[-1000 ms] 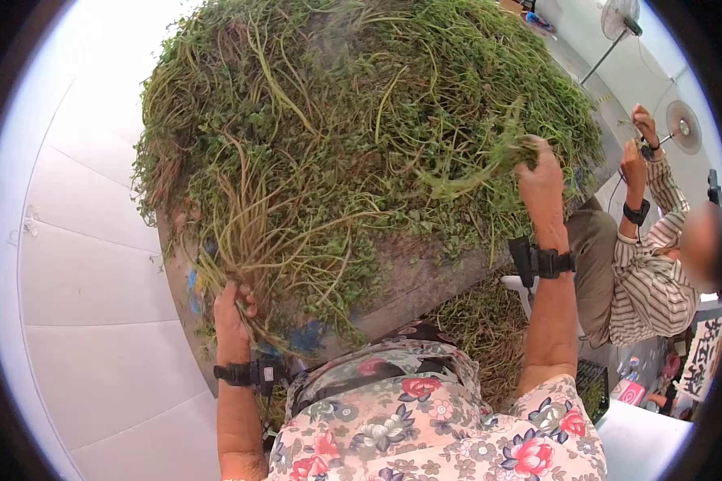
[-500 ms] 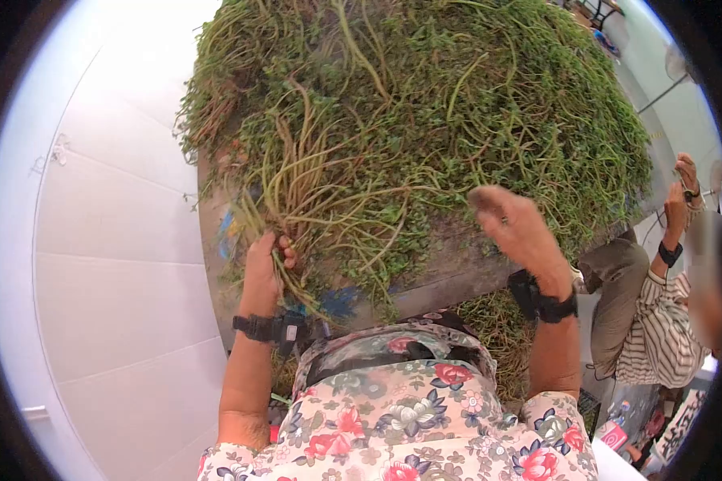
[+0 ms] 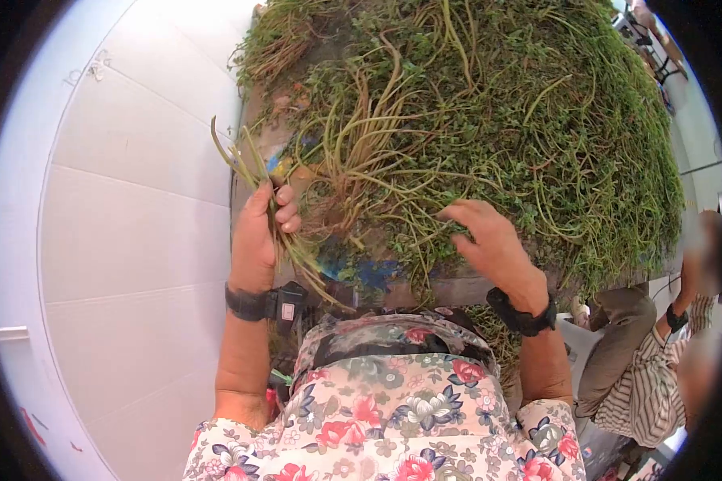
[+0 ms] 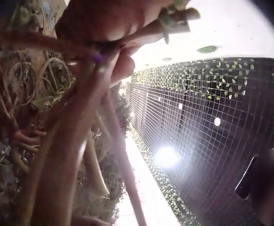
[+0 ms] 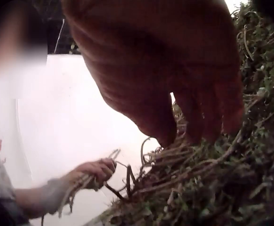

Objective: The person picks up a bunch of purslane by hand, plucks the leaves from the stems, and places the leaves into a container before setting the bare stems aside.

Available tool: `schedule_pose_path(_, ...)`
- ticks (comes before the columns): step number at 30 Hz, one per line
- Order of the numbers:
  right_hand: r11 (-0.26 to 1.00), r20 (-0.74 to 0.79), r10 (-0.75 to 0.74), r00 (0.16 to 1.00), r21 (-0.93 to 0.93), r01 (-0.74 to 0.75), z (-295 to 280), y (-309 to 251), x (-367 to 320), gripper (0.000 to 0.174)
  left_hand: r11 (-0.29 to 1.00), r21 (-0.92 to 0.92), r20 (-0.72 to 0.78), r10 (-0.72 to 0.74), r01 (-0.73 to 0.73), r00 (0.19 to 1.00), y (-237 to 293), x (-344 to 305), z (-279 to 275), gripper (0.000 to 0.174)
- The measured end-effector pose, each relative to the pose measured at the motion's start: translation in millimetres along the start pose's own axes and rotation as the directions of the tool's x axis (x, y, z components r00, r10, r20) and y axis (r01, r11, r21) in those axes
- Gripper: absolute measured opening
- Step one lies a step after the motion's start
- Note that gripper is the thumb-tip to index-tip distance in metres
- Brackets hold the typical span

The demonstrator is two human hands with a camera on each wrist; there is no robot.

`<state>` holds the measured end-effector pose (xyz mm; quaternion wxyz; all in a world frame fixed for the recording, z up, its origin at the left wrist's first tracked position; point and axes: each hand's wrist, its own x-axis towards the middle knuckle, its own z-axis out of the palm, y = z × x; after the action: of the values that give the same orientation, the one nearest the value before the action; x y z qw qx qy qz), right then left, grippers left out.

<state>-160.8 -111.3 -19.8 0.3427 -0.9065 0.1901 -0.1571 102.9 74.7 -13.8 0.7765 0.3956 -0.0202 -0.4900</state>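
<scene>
My left hand (image 3: 265, 228) grips a small bunch of long green stems (image 3: 305, 260) at the table's left edge, with the ends sticking out above and below the fist. The left wrist view shows the thick stems (image 4: 64, 155) close up, running out from under the fingers. To the right, my right hand (image 3: 493, 244) hovers at the front of the heap of leafy greens (image 3: 489, 136), thumb and fingers apart and slightly bent. Its fingertips point down at loose stems (image 5: 193, 160) in the right wrist view. A fan of pale stems (image 3: 369, 132) lies between the hands.
The heap spreads over most of the table (image 3: 253, 120). A white wall (image 3: 136, 240) stands close on the left. On the right sits another person in a striped shirt (image 3: 646, 393). More greens (image 3: 493, 321) lie below the table's front edge.
My right hand has let go of a leafy sprig at the right of the heap and come left and nearer to me. The left hand keeps its stems, now lifted apart from the pale fan.
</scene>
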Motion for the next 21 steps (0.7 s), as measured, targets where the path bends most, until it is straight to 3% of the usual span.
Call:
schedule_pose_path(2, 0.958, 0.021, -0.138, 0.990, -0.250, 0.139, 15, 1, 1, 0.029, 0.999, -0.045, 0.067, -0.022, 0.025, 0.997, 6, -5, -9, 0.013)
schedule_pose_path(3, 0.969, 0.060, -0.134, 0.989, -0.202, 0.143, 22, 3, 2, 0.029, 0.999, -0.043, 0.041, -0.014, 0.016, 0.999, 7, -7, -9, 0.013)
schedule_pose_path(6, 0.955, -0.031, -0.176, 0.984, -0.247, 0.163, 15, 10, 7, 0.023, 0.999, -0.038, -0.026, 0.016, -0.017, 1.000, 9, -14, -9, 0.013)
schedule_pose_path(9, 0.985, -0.283, 0.171, 0.944, 0.044, -0.166, -29, 4, 10, 0.018, 0.998, -0.036, -0.065, 0.042, -0.044, 0.997, 11, -19, -13, 0.013)
schedule_pose_path(10, 0.974, -0.407, 0.204, 0.891, -0.005, -0.225, -47, 9, 10, 0.017, 0.998, -0.040, -0.066, 0.048, -0.051, 0.997, 12, -20, -13, 0.012)
schedule_pose_path(11, 0.941, -0.428, 0.319, 0.846, 0.251, -0.228, -68, 7, 9, 0.016, 0.997, -0.045, -0.065, 0.053, -0.056, 0.997, 11, -21, -13, 0.012)
schedule_pose_path(14, 0.826, -0.590, 0.394, 0.705, 0.563, 0.009, -100, 8, -1, 0.020, 0.998, -0.043, -0.048, 0.045, -0.048, 0.998, 11, -19, -12, 0.011)
schedule_pose_path(18, 0.655, -0.501, 0.467, 0.729, 0.750, 0.095, -100, 26, -13, 0.022, 1.000, -0.003, -0.070, 0.029, -0.029, 0.997, 5, -15, -2, 0.016)
schedule_pose_path(21, 0.666, -0.500, 0.486, 0.717, 0.743, 0.066, -94, 27, -20, 0.020, 1.000, -0.018, -0.067, 0.002, -0.004, 0.998, 3, -10, 3, 0.016)
